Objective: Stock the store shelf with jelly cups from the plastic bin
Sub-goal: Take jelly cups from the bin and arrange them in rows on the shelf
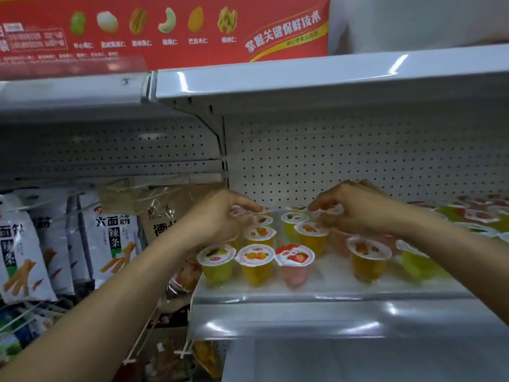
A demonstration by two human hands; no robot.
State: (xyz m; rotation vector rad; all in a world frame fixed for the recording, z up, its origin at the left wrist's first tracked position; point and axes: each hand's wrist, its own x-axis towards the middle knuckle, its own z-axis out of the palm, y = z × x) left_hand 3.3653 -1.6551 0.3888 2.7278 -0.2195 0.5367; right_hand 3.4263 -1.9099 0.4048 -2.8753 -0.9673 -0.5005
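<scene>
Several jelly cups stand in rows on the white shelf (303, 295): a green one (216, 264), an orange one (257, 264) and a pink strawberry one (294, 264) at the front. My left hand (220, 216) reaches over the left rows and pinches the white lid of a jelly cup (239, 211) near the back. My right hand (355, 209) pinches the lid of another jelly cup (329, 211) over the middle rows. Both held cups are mostly hidden by my fingers. The plastic bin is not in view.
More jelly cups (479, 216) fill the shelf's right end. Hanging snack bags (115, 238) crowd the pegboard bay to the left. A shelf above (303, 78) carries a red carton (165, 28). The perforated back panel (358, 158) stands behind the cups.
</scene>
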